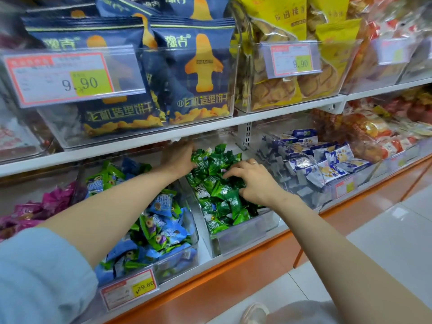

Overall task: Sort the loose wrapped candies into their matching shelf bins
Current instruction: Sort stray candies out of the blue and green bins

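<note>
Green wrapped candies (222, 192) fill the middle clear bin (243, 235) on the lower shelf (205, 252), and both hands are in there! Risk, I'd say: the pile stands high against the front lip, so a careless rake could tip pieces out, or over into the blue-and-green bin (175, 265) just beside. Left hand (180, 157) reaches to the back, fingers buried, so I can't tell its grip. Right hand (252, 181) arches over the pile, fingers bent onto wrappers. Is its grip on one? Can't tell.
</note>
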`<state>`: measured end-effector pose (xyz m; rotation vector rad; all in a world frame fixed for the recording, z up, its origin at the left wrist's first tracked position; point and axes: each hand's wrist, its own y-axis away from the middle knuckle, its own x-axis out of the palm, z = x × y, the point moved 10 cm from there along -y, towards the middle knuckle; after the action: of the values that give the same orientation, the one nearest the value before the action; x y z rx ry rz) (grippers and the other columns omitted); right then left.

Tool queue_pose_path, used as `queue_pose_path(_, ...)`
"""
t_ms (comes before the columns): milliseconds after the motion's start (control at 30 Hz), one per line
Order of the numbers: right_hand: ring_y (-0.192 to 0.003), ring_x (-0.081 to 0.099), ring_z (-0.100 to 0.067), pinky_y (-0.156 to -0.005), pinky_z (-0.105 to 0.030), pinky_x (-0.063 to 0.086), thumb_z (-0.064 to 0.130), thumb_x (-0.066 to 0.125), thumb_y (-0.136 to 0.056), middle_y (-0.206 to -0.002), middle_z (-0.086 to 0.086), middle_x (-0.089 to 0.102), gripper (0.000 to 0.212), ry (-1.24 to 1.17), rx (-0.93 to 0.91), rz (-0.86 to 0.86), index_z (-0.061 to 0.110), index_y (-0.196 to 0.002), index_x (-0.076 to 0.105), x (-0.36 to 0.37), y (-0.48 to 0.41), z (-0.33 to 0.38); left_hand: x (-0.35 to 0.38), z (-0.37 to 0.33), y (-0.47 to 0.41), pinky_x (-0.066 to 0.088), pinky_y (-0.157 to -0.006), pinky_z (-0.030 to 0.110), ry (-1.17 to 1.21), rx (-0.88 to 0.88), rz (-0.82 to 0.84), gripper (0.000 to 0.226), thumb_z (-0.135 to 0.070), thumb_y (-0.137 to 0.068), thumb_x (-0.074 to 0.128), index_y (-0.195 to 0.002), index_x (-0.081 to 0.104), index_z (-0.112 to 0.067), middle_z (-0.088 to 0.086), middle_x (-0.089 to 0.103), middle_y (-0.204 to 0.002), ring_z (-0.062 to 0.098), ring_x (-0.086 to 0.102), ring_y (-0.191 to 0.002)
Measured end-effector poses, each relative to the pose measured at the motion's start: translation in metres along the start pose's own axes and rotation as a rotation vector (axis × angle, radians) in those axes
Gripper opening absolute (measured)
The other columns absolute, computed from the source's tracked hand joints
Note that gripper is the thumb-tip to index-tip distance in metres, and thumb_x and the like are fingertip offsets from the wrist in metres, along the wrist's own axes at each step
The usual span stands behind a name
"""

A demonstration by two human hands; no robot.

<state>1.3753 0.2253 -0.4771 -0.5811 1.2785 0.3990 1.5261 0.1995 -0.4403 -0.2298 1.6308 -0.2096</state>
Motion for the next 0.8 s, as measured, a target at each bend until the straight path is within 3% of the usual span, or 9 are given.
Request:
queue_pose_path(100, -0.122, 0.038, -0.023, -0.095, -0.031, 0.030, 0.017, 0.052, -0.078, -0.131, 0.000, 0.053, 0.047, -0.031, -0.064, -0.032, 0.029, -0.123, 0.059, 0.003, -0.007, 0.022, 0.001, -0.002, 0.001, 0.040, -0.088, 0.037, -0.017, 0.012, -0.029, 0.045, -0.028, -0.080, 0.072, -0.115, 0.048, -0.013, 0.013, 0.050, -0.121, 0.030, 0.048, -0.111)
queue_pose_path(200, -0.126, 0.034, -0.025, -0.101, -0.037, 0.028, 0.035, 0.054, -0.087, -0.131, -0.003, 0.050, 0.042, 0.054, -0.089, -0.002, 0.030, -0.128, 0.055, 0.023, -0.018, 0.039, 0.004, -0.005, 0.003, 0.037, -0.088, 0.035, -0.009, 0.050, 0.007, 0.043, -0.032, -0.080, 0.071, -0.114, 0.050, -0.016, 0.010, 0.048, -0.123, 0.029, 0.046, -0.112)
queue_pose_path(367, -0.128, 0.030, -0.027, -0.105, -0.042, 0.024, 0.047, 0.062, -0.082, -0.130, -0.007, 0.040, 0.056, 0.192, -0.051, 0.060, 0.035, -0.135, 0.046, 0.046, -0.035, 0.041, 0.012, -0.014, 0.015, 0.027, -0.107, 0.044, 0.031, 0.120, 0.103, 0.035, -0.027, -0.084, 0.066, -0.114, 0.048, -0.023, 0.002, 0.038, -0.140, 0.024, 0.033, -0.131)
queue_pose_path(467, -0.126, 0.031, -0.026, -0.104, -0.041, 0.024, 0.047, 0.064, -0.080, -0.128, -0.007, 0.039, 0.053, 0.179, -0.036, 0.044, 0.034, -0.130, 0.052, 0.045, -0.040, 0.043, 0.012, -0.018, 0.022, 0.038, -0.094, 0.037, 0.071, 0.175, 0.110, 0.023, -0.018, -0.086, 0.063, -0.102, 0.049, -0.026, -0.003, 0.042, -0.130, 0.021, 0.041, -0.122)
queue_pose_path(533, -0.124, 0.032, -0.025, -0.103, -0.041, 0.024, 0.046, 0.064, -0.080, -0.125, -0.006, 0.042, 0.046, 0.102, -0.012, 0.036, 0.034, -0.124, 0.057, 0.042, -0.040, 0.038, 0.013, -0.019, 0.024, 0.039, -0.083, 0.031, 0.098, 0.205, 0.111, 0.013, -0.020, -0.088, 0.061, -0.094, 0.052, -0.028, -0.005, 0.045, -0.118, 0.018, 0.046, -0.113)
queue_pose_path(600, -0.122, 0.034, -0.025, -0.102, -0.041, 0.026, 0.047, 0.063, -0.079, -0.124, -0.004, 0.045, 0.042, 0.010, 0.013, 0.026, 0.033, -0.118, 0.061, 0.036, -0.036, 0.030, 0.012, -0.017, 0.024, 0.037, -0.082, 0.029, 0.171, 0.203, 0.119, 0.004, -0.031, -0.089, 0.060, -0.091, 0.057, -0.028, -0.005, 0.048, -0.115, 0.015, 0.047, -0.110)
queue_pose_path(733, -0.123, 0.038, -0.028, -0.100, -0.039, 0.027, 0.053, 0.063, -0.079, -0.127, -0.001, 0.051, 0.040, -0.249, 0.094, -0.031, 0.026, -0.108, 0.068, 0.018, -0.027, 0.009, 0.019, -0.028, 0.034, 0.037, -0.097, 0.034, 0.404, 0.251, 0.329, 0.038, -0.066, -0.065, 0.066, -0.094, 0.052, -0.047, -0.010, 0.047, -0.118, 0.010, 0.043, -0.114)
queue_pose_path(800, -0.117, 0.043, -0.026, -0.096, -0.036, 0.029, 0.049, 0.064, -0.080, -0.116, 0.000, 0.057, 0.033, -0.407, 0.127, -0.078, 0.022, -0.098, 0.070, 0.012, -0.025, 0.002, 0.021, -0.032, 0.037, 0.039, -0.095, 0.035, 0.397, 0.247, 0.347, 0.040, -0.050, -0.069, 0.074, -0.101, 0.051, -0.043, -0.012, 0.050, -0.116, 0.010, 0.045, -0.113)
